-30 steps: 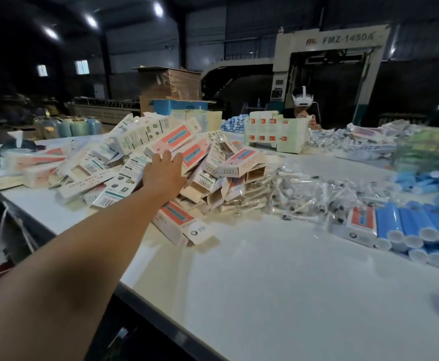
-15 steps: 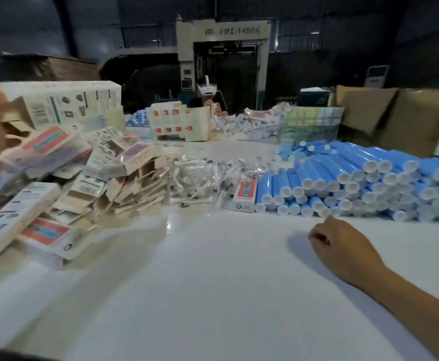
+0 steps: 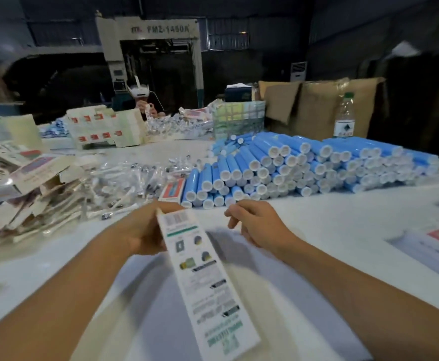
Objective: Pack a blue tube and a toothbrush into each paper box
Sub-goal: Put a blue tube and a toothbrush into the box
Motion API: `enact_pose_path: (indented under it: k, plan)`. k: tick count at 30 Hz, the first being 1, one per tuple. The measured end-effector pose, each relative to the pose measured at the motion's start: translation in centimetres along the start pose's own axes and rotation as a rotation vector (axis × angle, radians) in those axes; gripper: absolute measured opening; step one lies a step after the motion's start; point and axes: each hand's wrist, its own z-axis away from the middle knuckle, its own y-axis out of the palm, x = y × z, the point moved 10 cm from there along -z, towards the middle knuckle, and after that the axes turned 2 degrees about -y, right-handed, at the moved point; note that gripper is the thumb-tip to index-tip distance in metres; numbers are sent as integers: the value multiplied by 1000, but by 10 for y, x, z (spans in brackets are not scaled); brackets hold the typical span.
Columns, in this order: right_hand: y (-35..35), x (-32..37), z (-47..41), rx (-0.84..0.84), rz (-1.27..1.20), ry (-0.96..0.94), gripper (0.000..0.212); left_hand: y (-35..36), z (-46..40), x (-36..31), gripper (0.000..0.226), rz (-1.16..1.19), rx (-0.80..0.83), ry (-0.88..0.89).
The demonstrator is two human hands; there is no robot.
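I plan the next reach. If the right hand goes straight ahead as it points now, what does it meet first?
Probably the blue tubes: the right hand points at the stack's near caps, bare table between.

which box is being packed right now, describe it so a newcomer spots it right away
Start at the big stack of blue tubes on the white table, then look nearer, at the two bare arms. The paper box is the long white one gripped by the left hand. Unlike the piled boxes left, it is held above the table.

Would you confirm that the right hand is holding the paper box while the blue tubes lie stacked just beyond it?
Not quite: the head view shows the left hand holding the paper box. The right hand holds nothing. The blue tubes do lie stacked just beyond.
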Motion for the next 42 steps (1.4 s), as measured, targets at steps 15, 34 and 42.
enact_pose_path:
  k: [15,34,42]
  plan:
    - [28,-19,10,200,-405,369,28,23,-22,11,50,-61,-130,12]
    - [-26,-32,12,-295,-292,364,31,59,8,-37,69,-1574,-576,559]
    - [-22,60,-34,-288,480,-143,20,55,9,-26,55,-1633,-551,593]
